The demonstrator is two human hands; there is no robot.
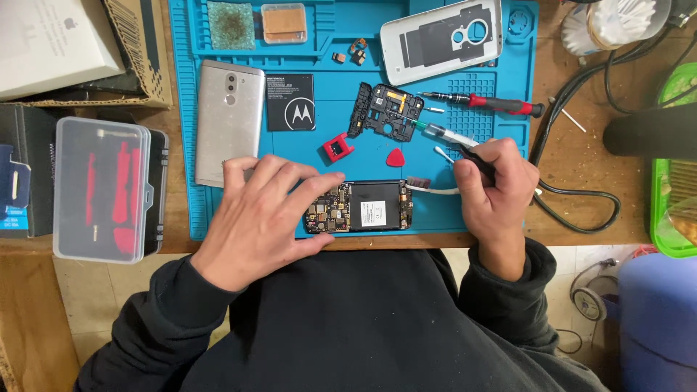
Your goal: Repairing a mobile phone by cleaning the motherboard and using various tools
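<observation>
Lower centre of frame, on blue mat (pixel 218 218): opened phone (pixel 359 207), board exposed. Left hand (pixel 258 218) flat, fingers loose, pinning its left end. Right hand (pixel 497 185) clenched around white brush (pixel 432 189), bristles touching phone's right edge.

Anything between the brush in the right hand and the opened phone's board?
Nothing visible. The right hand holds a white brush whose bristle end sits at the opened phone right edge. The left hand presses the phone's left end, away from the brush. The red pick lies apart.
</observation>
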